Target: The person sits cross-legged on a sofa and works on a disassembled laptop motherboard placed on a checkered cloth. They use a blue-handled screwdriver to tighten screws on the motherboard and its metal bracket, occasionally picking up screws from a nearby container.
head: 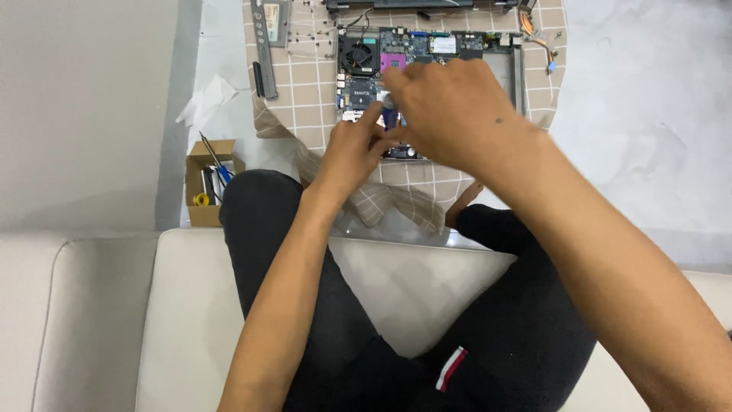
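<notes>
An opened laptop's dark circuit board [366, 84] lies on a beige checked cloth [305, 84] over the table. Both hands meet above it: the left hand [354, 149] pinches a small part (too blurred to identify); the right hand [450, 103] curls over, grip hidden. A small brown cardboard box of tools [206, 183] sits on the floor at left.

A small open brown cardboard box [200, 183] stood on the floor left of the checked cloth, holding tools. A white rectangular label [443, 45] lay on the circuit board's upper part.
</notes>
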